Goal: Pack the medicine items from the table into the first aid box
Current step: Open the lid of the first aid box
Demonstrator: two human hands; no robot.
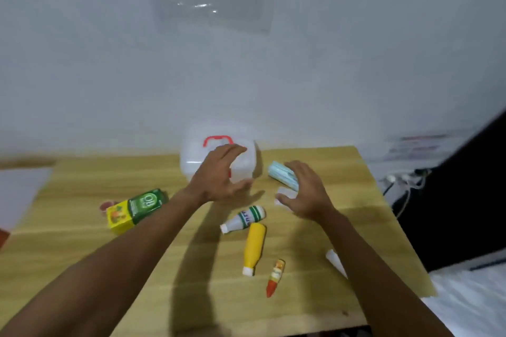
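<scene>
A translucent white first aid box (191, 161) with a red handle stands closed at the back of the wooden table (82, 254). My left hand (219, 172) hovers open just in front of it. My right hand (304, 189) is open beside a light blue roll (282, 175) and over a small white packet (286, 193). A white bottle with green stripes (243, 218), a yellow bottle (254, 247) and a small orange tube (276, 276) lie in the middle. A green and yellow carton (137, 206) lies at the left. A white tube (335, 260) shows under my right forearm.
A white sheet (19, 191) lies at the table's left edge. A small reddish object (105, 205) sits behind the carton. Cables and a plug strip (402, 180) lie off the table's right side, by a dark surface. A white wall rises behind the table.
</scene>
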